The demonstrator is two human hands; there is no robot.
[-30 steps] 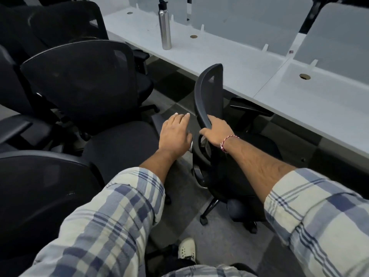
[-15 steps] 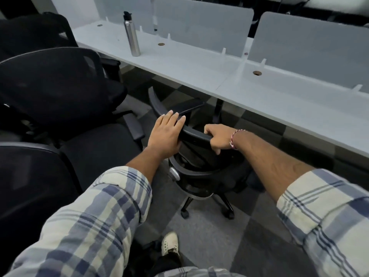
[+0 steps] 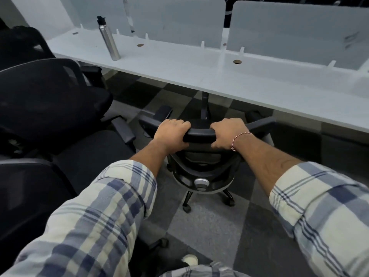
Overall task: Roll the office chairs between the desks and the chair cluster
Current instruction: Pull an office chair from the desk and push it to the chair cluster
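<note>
Head view is showing the left hand and the right hand both gripping the office chair by its top edge, just before the desk edge. The chair cluster is crowding beside the left hand, and open carpet is lying below the hands. A capped bottle is standing ahead-left on the desk, its contents hidden.

A black mesh-backed office chair on a castor base stands upright, facing the long white desk, its armrests near the desk's front edge. To the left, a cluster of black office chairs stands packed close together.
</note>
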